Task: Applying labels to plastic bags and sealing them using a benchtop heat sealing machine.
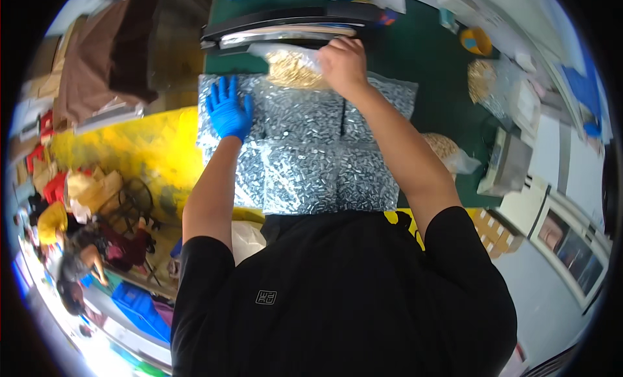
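On the bench (pixel 448 72), left to right: we log each item below.
Left hand (pixel 228 112): blue-gloved, fingers spread wide, palm flat on the upper left corner of the silver bags (pixel 305 150); it holds nothing.
Silver bags: clear pouches packed with small silvery metal parts, laid flat in a block just beyond our torso, edges touching.
Handling, silver bags: we judge them heavy and slumping, with slick film; best taken by the sealed edge with support beneath.
Gold bag (pixel 292 69): clear pouch of small brass-coloured parts, at the far edge of the block, against the black sealer (pixel 292 20).
Right hand (pixel 344 62): bare, closed on the gold bag's right end.
Handling, gold bag: we judge it dense, floppy and prone to sliding; pinch the film near the top.
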{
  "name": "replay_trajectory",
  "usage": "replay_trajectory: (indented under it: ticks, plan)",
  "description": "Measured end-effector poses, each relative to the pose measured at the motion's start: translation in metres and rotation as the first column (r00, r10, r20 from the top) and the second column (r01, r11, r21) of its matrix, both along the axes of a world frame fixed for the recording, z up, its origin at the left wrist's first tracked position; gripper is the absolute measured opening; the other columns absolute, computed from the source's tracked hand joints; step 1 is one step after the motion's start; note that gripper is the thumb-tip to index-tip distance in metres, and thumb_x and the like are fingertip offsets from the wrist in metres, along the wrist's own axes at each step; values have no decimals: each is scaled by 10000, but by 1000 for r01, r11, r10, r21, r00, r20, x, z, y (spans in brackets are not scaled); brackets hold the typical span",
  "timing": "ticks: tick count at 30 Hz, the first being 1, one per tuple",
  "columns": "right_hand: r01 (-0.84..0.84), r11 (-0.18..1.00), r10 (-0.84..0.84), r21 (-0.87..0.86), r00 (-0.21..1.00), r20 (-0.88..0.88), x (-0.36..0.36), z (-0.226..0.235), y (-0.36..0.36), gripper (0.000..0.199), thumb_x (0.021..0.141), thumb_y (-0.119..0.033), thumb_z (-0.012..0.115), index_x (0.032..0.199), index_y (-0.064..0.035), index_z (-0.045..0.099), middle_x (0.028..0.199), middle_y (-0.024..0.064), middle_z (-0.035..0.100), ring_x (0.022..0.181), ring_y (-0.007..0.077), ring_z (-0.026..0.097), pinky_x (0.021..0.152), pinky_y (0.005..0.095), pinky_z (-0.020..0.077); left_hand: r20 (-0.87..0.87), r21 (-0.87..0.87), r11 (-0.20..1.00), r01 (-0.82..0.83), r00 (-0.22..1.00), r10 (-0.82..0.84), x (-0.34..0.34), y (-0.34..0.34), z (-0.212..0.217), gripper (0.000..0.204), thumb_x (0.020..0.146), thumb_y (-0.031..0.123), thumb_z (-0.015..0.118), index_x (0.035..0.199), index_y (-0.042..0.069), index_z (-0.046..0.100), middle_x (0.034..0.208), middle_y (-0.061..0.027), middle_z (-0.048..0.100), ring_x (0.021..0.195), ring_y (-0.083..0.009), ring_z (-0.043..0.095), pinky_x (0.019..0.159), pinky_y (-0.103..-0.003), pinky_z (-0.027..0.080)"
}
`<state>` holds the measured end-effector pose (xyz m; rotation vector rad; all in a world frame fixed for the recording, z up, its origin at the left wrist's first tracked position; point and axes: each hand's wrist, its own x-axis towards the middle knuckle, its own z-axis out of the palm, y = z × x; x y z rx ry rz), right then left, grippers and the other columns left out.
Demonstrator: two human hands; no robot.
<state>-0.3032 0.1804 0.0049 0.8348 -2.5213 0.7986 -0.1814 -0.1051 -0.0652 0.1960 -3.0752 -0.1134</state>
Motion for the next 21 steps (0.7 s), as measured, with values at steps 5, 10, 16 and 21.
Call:
replay_trajectory:
  ticks: [5,10,16,21]
  plan:
    - [-101,994,103,-39,994,47,50,58,52,53,717,-79,692,733,-121,663,704,23,554,759,234,561,732,392,402,-16,-19,1000,14,1000,-14,7,-4,-6,617,955,425,520,1508,176,407,1564,-160,361,1446,-395,289,1186,-508,193]
    - [112,994,-112,-22,994,-9,65,120,158,70,794,-122,714,742,-84,686,692,52,586,709,268,583,685,395,425,6,-95,995,30,1000,-30,3,-1,-6,589,963,436,514,1486,173,447,1573,-129,362,1438,-381,312,1187,-489,210]
    - [183,922,-204,342,978,29,97,149,290,20,803,-74,679,817,-61,682,771,85,589,799,276,572,798,405,433,-4,-112,993,49,999,-50,1,-8,-16,635,964,476,494,1515,176,396,1579,-122,351,1451,-379,288,1193,-499,193]
    - [129,835,-180,535,983,44,129,112,356,72,777,-63,645,843,-55,673,817,89,591,865,293,560,838,417,434,-9,-143,988,60,998,-62,0,-6,-18,621,969,454,498,1519,187,390,1583,-112,346,1443,-373,303,1190,-495,209]
